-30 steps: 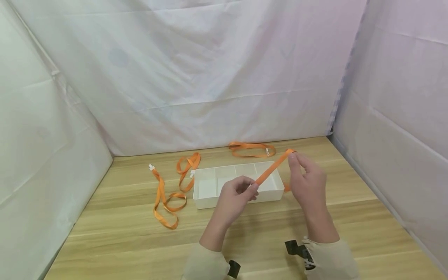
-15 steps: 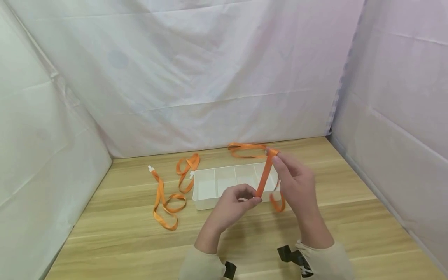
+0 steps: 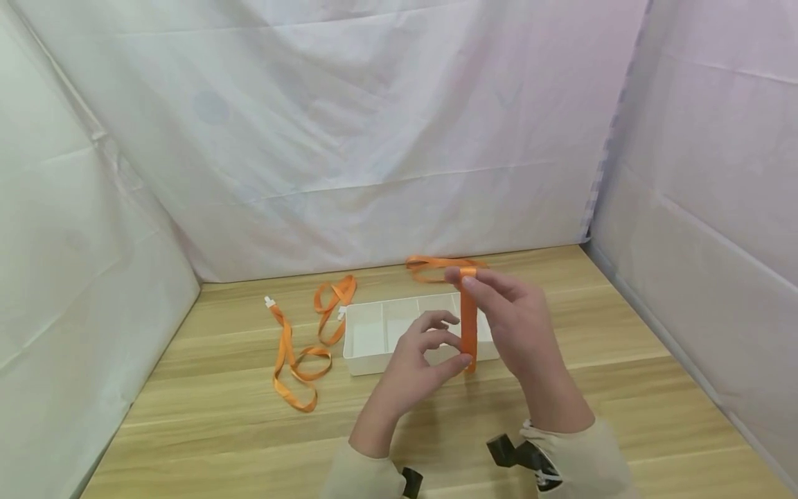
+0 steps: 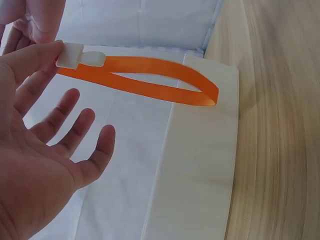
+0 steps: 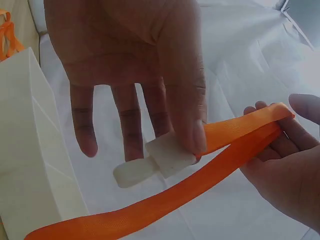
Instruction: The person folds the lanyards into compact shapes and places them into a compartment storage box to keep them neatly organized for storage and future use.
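— Head view: orange strap (image 3: pixel 469 320) held upright above the white divided tray (image 3: pixel 364 346), folded double between both hands.
— Left hand (image 3: pixel 420 360)?
— Thumb tip pressed on the strap's lower end, other fingers loosely spread. On left wrist view, thumb on the white clip (image 4: pixel 70 55), loop (image 4: pixel 150 80) stretching away.
— Right hand (image 3: pixel 514 326)?
— Pinching the upper fold between thumb and fingers; same pinch seen at (image 5: pixel 280 117) on right wrist view.
— Elsewhere?
— Loose orange straps (image 3: pixel 299 346) lying left of the tray on the wooden table (image 3: pixel 218 416), another behind it (image 3: pixel 430 267).
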